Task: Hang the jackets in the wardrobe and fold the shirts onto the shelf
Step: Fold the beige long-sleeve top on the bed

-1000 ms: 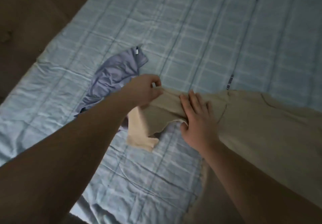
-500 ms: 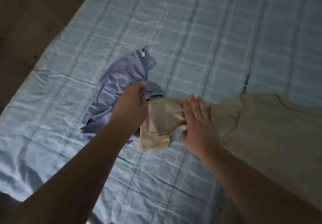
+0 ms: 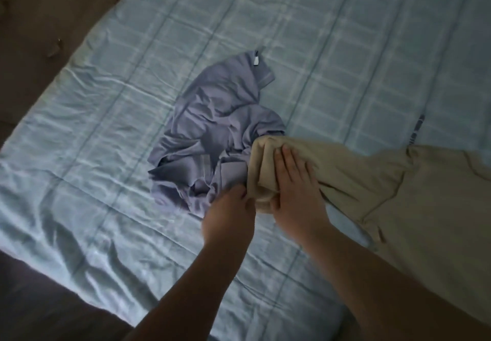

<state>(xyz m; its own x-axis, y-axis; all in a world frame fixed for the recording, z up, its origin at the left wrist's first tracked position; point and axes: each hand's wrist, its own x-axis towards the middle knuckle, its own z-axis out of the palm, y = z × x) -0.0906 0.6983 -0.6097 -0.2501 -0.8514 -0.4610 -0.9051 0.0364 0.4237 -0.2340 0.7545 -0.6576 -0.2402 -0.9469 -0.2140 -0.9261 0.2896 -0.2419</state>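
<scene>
Nothing legible here. The blue shirt (image 3: 212,128) has a small white tag (image 3: 255,60) at its top edge, but it is too small and blurred to read. A dark mark (image 3: 416,132) on the sheet (image 3: 332,48) is unreadable too.

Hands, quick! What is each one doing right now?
Left hand: pinches the edge of the beige shirt sleeve.
Right hand: open, pressing flat on that sleeve.

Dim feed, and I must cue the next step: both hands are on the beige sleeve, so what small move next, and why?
Probably the left hand, pinching the sleeve end, should fold it rightward over the beige shirt while the right hand presses flat as anchor: the sleeve end lies against the crumpled lilac shirt, so smoothing there could snag both.
</scene>
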